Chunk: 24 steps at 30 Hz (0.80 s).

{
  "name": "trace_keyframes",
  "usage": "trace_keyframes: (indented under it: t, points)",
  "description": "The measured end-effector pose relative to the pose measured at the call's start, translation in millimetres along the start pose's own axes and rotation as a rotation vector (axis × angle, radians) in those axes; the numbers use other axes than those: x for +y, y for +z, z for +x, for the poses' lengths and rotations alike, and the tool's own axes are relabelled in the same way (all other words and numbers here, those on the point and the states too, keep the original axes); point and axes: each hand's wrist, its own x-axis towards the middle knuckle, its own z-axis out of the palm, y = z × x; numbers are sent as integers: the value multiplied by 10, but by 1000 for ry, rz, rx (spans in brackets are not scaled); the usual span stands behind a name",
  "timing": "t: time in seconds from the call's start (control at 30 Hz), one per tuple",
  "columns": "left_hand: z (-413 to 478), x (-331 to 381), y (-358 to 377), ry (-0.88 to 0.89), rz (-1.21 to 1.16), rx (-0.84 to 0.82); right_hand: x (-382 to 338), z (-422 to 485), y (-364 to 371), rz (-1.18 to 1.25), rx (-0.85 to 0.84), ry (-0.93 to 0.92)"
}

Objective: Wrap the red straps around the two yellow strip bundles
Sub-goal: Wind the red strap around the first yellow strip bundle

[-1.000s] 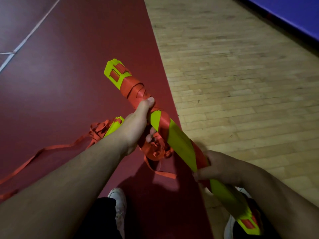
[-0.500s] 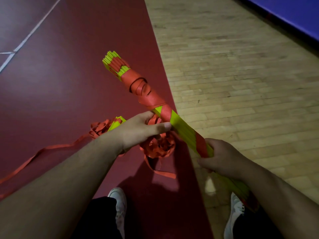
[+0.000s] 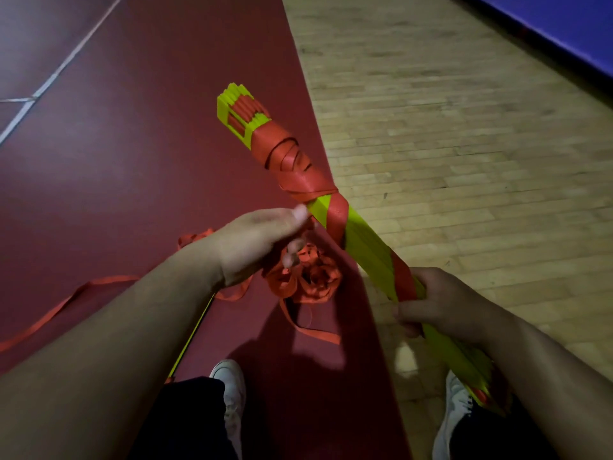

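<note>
head view looks down on a dark red smooth floor mat (image 3: 139,200) that meets a pale wooden plank floor (image 3: 464,154) on the right, with a blue band (image 3: 564,24) across the far right corner and a thin white line (image 3: 56,74) at far left. a long bundle of flat yellow strips (image 3: 368,250) is held in the air above the seam, slanting from its far notched tip down toward the person's right side. a flat red strap (image 3: 298,174) is wound thickly round the far part, then in two wider-spaced diagonal turns lower down; loose strap gathers in a tangled bunch below the left hand (image 3: 255,240), and more trails left across the mat. a second yellow strip bundle (image 3: 192,340) lies on the mat, mostly hidden by the left forearm. the right hand (image 3: 441,303) is clenched round the near part of the held bundle. the left hand, fingers curled, pinches the strap beside the bundle's middle, thumb tip touching the yellow edge. two white shoes (image 3: 230,383) stand at the bottom.
</note>
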Motion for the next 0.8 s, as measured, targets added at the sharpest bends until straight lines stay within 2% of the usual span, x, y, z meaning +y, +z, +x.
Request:
trace_keyframes:
  t: [0.07, 0.2, 0.3, 0.37, 0.5, 0.57, 0.7, 0.8]
  points:
    - [5, -11, -26, -9, -21, 40, 8, -1, -8, 16, 3, -6]
    - [-2, 9, -13, 4, 286, 141, -7, -11, -13, 68, -3, -20]
    - [24, 21, 2, 5, 412, 217, -20, 4, 12, 41, 28, -17]
    - [25, 23, 24, 8, 348, 219, -7, 41, 45, -64, 112, -9]
    - [17, -3, 61, -17, 88, 98, 10, 100, 89, -341, 281, -28]
    - [21, -8, 47, -1, 76, 66, 7, 99, 100, -398, 324, -27]
    - [26, 33, 143, -35, 129, 218, 10, 95, 168, -585, 415, -15]
    - [64, 13, 226, -136, 105, 395, 24, 86, 218, -660, 346, -24]
